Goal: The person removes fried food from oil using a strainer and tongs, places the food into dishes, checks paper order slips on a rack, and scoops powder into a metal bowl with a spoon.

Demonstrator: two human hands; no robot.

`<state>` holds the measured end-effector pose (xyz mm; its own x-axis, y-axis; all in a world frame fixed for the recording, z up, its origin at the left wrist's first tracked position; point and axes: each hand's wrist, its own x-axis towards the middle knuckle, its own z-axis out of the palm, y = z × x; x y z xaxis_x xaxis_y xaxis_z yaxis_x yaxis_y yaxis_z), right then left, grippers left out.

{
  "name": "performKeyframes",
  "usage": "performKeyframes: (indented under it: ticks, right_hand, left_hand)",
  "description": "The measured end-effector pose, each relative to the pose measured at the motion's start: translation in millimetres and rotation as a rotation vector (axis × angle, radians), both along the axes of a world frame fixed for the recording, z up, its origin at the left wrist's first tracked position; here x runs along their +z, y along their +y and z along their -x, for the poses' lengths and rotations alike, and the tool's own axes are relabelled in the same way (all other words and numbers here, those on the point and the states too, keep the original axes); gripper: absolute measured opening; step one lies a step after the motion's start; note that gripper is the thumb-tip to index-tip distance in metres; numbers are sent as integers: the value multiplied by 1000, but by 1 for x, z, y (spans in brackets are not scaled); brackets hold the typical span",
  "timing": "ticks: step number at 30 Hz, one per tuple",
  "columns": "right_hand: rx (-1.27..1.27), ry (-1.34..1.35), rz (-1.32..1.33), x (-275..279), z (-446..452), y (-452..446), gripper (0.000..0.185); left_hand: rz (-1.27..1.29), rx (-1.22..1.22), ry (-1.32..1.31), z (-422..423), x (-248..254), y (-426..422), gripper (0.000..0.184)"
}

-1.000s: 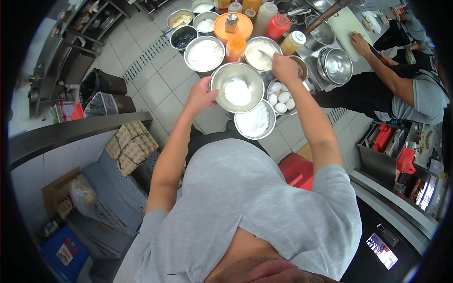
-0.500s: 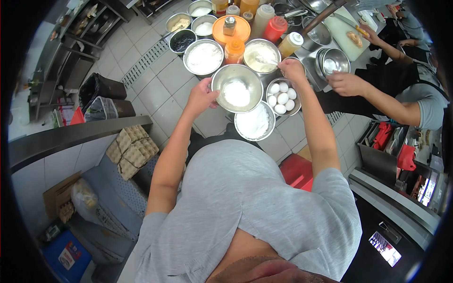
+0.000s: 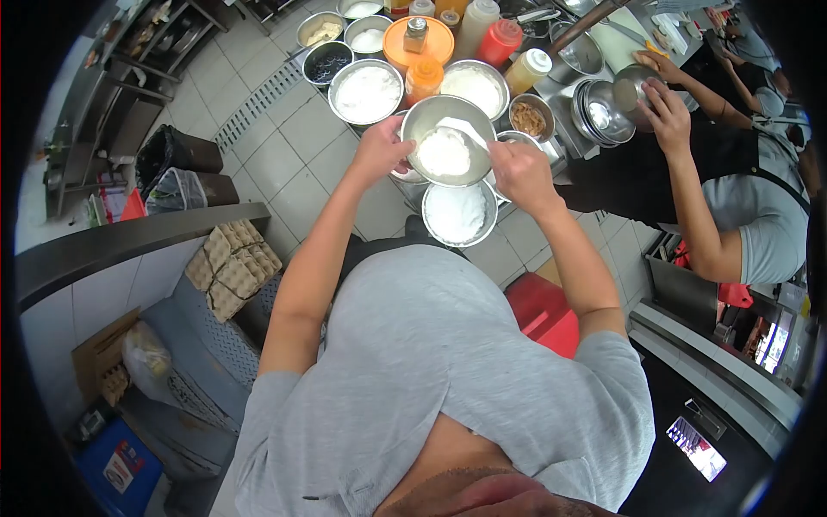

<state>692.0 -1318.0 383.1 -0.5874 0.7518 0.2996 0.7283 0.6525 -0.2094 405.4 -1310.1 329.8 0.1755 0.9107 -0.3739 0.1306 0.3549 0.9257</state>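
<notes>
My left hand [image 3: 383, 152] is closed on the rim of a metal mixing bowl [image 3: 413, 177], thumb inside the edge. White powder [image 3: 444, 153] lies in the bottom of this bowl. In my right hand [image 3: 524, 175] is a white scoop-like utensil [image 3: 463, 129], reaching over the bowl; its far end meets the powder, so its exact shape is unclear. Below the held bowl stands another metal bowl of white powder [image 3: 455, 215]. Just beyond is a bowl of cream-coloured powder [image 3: 474, 90]. My right hand covers most of the bowl beside it.
A bowl of white powder [image 3: 366, 92], an orange-lidded tub [image 3: 396, 39], an orange bottle [image 3: 423, 79] and a red bottle [image 3: 500, 43] stand close by. A co-worker's hands [image 3: 668, 112] hold a metal bowl [image 3: 633, 88] at the right, near stacked metal bowls [image 3: 603, 112].
My right hand has brought the white utensil from the cream-coloured powder over the held bowl. That bowl has shifted slightly right and up. The co-worker has lifted a metal bowl.
</notes>
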Motion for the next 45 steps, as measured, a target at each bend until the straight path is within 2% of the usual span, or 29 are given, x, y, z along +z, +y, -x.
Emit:
performKeyframes:
  ticks: [4,7,10,13,16,20,23,26,32,35,39,40,42,45]
  right_hand:
    - [-15,256,15,1,-2,4,11]
    - [-278,400,224,5,-8,25,13]
    - [-388,151,83,-17,-15,65,14]
    - [-401,-255,157,-57,-14,104,19]
    - [-322,-247,322,-80,-2,114,18]
    - [-328,4,519,-108,-11,134,20]
    - [-488,377,830,-117,-25,134,18]
    - [-585,757,1017,-101,-30,125,13]
    - [-618,914,903,-56,-40,102,11]
    - [-619,806,756,-29,-38,81,14]
    - [-459,459,411,16,-12,28,18]
    - [-285,322,170,8,-5,18,14]
    - [-15,0,29,-1,-2,6,10]
    - [-4,63,-57,2,1,1,8]
  left_hand:
    - [-9,-3,5,2,-5,-3,57]
    - [5,39,12,4,-3,-9,56]
    - [3,85,-43,9,-5,-18,54]
    - [-9,70,27,16,0,-25,54]
    - [8,72,-6,25,-5,-31,56]
    - [24,103,-22,34,-9,-34,56]
    - [23,115,-39,38,-12,-35,57]
    - [23,106,-46,37,-12,-33,57]
    - [-13,92,-13,20,-12,-20,54]
    - [0,55,-4,13,-12,-11,53]
    - [-18,31,22,4,-5,-5,52]
    - [-27,24,29,2,-3,-4,51]
    - [-37,22,-7,0,-4,-2,51]
    - [-39,21,-37,0,-4,0,53]
